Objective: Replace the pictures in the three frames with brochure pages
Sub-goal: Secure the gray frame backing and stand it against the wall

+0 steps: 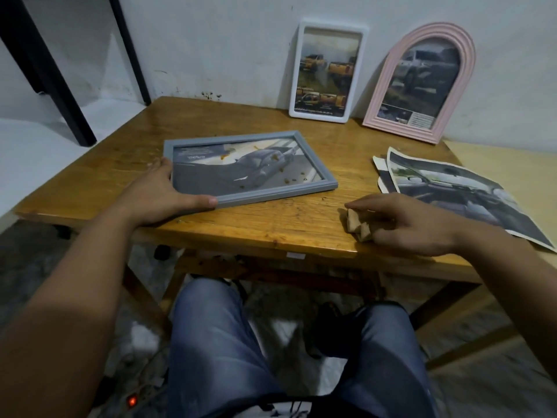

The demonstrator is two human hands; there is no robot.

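A person's left hand (168,193) grips the near-left corner of a grey frame (250,167) lying flat on the wooden tabletop (271,224), thumb along its near edge and fingers (156,164) spread against its left side. The right hand (404,224), fingers curled, holds a small crumpled tan wad (357,223) pressed to the tabletop near its front edge, well apart from the frame. The grey frame already shows a car page behind its glazing, speckled with small brown bits. It looks light and rigid, but its glass front is likely fragile and slippery; the moulded border is the safer place to hold, as the left hand does now. Loose brochure pages (464,194), thin and floppy, lie just beyond the right hand. Against the wall behind stand a white frame (328,70) and a pink arched frame (422,82), both upright, leaning and holding vehicle pages.
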